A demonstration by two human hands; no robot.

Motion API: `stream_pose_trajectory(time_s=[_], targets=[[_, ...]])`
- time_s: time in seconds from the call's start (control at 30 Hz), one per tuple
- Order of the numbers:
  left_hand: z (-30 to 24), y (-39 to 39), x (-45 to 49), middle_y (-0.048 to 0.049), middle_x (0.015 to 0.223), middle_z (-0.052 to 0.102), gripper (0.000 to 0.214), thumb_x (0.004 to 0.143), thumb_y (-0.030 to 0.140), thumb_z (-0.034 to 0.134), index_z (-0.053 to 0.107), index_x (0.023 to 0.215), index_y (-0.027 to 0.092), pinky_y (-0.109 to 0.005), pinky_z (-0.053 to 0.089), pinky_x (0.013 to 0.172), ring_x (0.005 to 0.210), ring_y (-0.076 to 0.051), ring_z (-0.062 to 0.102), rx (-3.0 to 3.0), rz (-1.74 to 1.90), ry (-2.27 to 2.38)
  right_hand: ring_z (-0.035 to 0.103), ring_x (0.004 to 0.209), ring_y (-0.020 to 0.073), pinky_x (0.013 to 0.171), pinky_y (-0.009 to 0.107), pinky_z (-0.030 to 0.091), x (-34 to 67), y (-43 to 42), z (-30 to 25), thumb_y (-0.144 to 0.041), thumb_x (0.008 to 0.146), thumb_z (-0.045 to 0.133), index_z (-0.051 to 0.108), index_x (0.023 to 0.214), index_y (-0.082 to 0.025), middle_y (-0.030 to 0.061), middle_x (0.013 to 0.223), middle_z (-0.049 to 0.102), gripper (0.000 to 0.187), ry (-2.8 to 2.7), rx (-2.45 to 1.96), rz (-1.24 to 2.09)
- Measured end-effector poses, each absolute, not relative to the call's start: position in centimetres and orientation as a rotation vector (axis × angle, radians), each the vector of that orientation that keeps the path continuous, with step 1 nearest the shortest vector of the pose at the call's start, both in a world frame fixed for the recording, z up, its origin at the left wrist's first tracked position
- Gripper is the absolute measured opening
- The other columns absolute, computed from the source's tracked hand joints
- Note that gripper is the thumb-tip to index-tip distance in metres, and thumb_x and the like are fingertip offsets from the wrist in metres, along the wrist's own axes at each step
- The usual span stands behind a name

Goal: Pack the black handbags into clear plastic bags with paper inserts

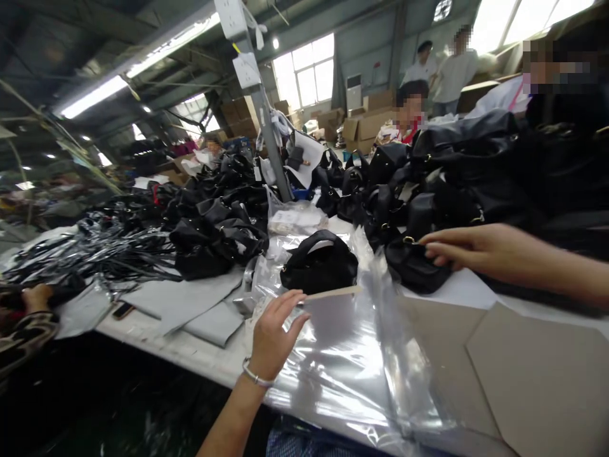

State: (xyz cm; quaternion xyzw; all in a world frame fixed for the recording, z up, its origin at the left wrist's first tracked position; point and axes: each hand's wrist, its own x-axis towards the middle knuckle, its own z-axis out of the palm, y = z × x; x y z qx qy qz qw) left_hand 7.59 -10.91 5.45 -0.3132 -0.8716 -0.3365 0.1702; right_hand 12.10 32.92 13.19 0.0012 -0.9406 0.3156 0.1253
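fingers of your right hand (469,247) were drawn nearly together at the top of a black bag (419,270); whether they gripped it could not be told. your left hand (276,333) had thumb and fingers parted, tips by a tan strip (335,293). just beyond, a second bag (326,266) sat over clear plastic (333,368). grey-brown boards (542,374) lay rightward.

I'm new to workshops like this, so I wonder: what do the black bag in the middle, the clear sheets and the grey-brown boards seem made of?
Black bag: leather or imitation leather, I cannot tell which; dark, smooth, with faint sheen.
Clear sheets: probably thin plastic film, glossy and see-through, with wrinkles and glare.
Grey-brown boards: likely cardboard, given their matte, flat faces and straight edges.
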Motion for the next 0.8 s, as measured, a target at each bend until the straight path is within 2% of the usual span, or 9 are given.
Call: stream_pose_trajectory(time_s=[0.07, 0.13, 0.27, 0.4, 0.5, 0.6, 0.67, 0.73, 0.8], targets=[[5.0, -11.0, 6.0, -0.0070, 0.135, 0.062, 0.047, 0.085, 0.031, 0.077, 0.060, 0.127, 0.025, -0.044, 0.047, 0.108, 0.125, -0.026, 0.057, -1.065, -0.737, -2.446, 0.070, 0.074, 0.0204, 0.071, 0.030, 0.055, 9.9, 27.0, 11.6, -0.045, 0.090, 0.056, 0.075, 0.105, -0.021, 0.0054, 0.088, 0.076, 0.034, -2.840, 0.091, 1.017], [4.7, -10.4, 4.7, -0.0072, 0.137, 0.060, 0.053, 0.082, 0.031, 0.080, 0.057, 0.128, 0.023, -0.040, 0.046, 0.108, 0.127, -0.025, 0.055, -1.135, -0.548, -2.484, 0.068, 0.072, 0.0195, 0.070, 0.029, 0.052, 7.7, 22.3, 9.7, -0.043, 0.088, 0.058, 0.075, 0.095, -0.022, 0.0026, 0.081, 0.075, 0.028, -2.833, 0.095, 1.013], [5.0, -8.8, 2.5, -0.0061, 0.115, 0.069, 0.033, 0.091, 0.026, 0.069, 0.056, 0.122, 0.021, -0.032, 0.050, 0.092, 0.107, -0.021, 0.064, -0.982, -0.315, -2.597, 0.066, 0.074, 0.0200, 0.069, 0.028, 0.049, 5.9, 17.9, 7.0, -0.035, 0.086, 0.061, 0.071, 0.085, -0.021, 0.0030, 0.077, 0.073, 0.017, -2.729, 0.023, 1.018], [6.2, -7.7, 0.8, -0.0069, 0.099, 0.068, 0.033, 0.089, 0.029, 0.072, 0.056, 0.116, 0.019, -0.035, 0.048, 0.081, 0.090, -0.024, 0.065, -0.862, -0.230, -2.611, 0.067, 0.086, 0.0213, 0.079, 0.030, 0.051, 6.6, 16.8, 6.1, -0.040, 0.092, 0.054, 0.068, 0.096, -0.021, 0.0056, 0.094, 0.074, 0.024, -2.586, 0.018, 1.067], [7.1, -7.3, -0.2, -0.0088, 0.102, 0.067, 0.030, 0.086, 0.034, 0.074, 0.059, 0.106, 0.018, -0.038, 0.047, 0.084, 0.094, -0.027, 0.064, -0.875, -0.208, -2.590, 0.067, 0.088, 0.0200, 0.079, 0.029, 0.052, 6.7, 16.2, 5.6, -0.040, 0.091, 0.058, 0.068, 0.105, -0.020, 0.0059, 0.101, 0.072, 0.026, -2.543, 0.065, 1.089], [7.7, -6.8, -1.1, -0.0119, 0.118, 0.064, 0.032, 0.084, 0.033, 0.077, 0.060, 0.106, 0.018, -0.043, 0.044, 0.096, 0.112, -0.031, 0.059, -0.895, -0.229, -2.544, 0.066, 0.082, 0.0183, 0.077, 0.028, 0.051, 6.0, 15.8, 5.0, -0.029, 0.082, 0.068, 0.070, 0.099, -0.021, 0.0040, 0.095, 0.071, 0.019, -2.545, 0.115, 1.063], [7.9, -6.4, -2.0, -0.0134, 0.139, 0.055, 0.053, 0.081, 0.033, 0.081, 0.055, 0.126, 0.022, -0.046, 0.035, 0.110, 0.129, -0.031, 0.050, -0.926, -0.275, -2.506, 0.064, 0.080, 0.0182, 0.079, 0.029, 0.050, 5.4, 15.6, 4.8, -0.023, 0.081, 0.067, 0.070, 0.093, -0.021, 0.0034, 0.090, 0.070, 0.012, -2.534, 0.110, 1.037], [8.0, -5.8, -3.2, -0.0146, 0.159, 0.034, 0.088, 0.076, 0.035, 0.085, 0.036, 0.148, 0.026, -0.050, 0.023, 0.119, 0.145, -0.031, 0.033, -0.977, -0.383, -2.531, 0.062, 0.081, 0.0187, 0.081, 0.030, 0.048, 4.8, 15.4, 4.7, -0.021, 0.083, 0.065, 0.070, 0.089, -0.021, 0.0031, 0.088, 0.069, 0.008, -2.521, 0.092, 1.032], [8.2, -5.2, -4.6, -0.0155, 0.164, 0.022, 0.113, 0.071, 0.038, 0.088, 0.016, 0.157, 0.027, -0.053, 0.019, 0.121, 0.151, -0.032, 0.022, -1.033, -0.495, -2.619, 0.062, 0.081, 0.0188, 0.082, 0.031, 0.048, 4.4, 15.4, 4.8, -0.020, 0.083, 0.064, 0.071, 0.087, -0.022, 0.0025, 0.087, 0.070, 0.008, -2.513, 0.069, 1.057]])
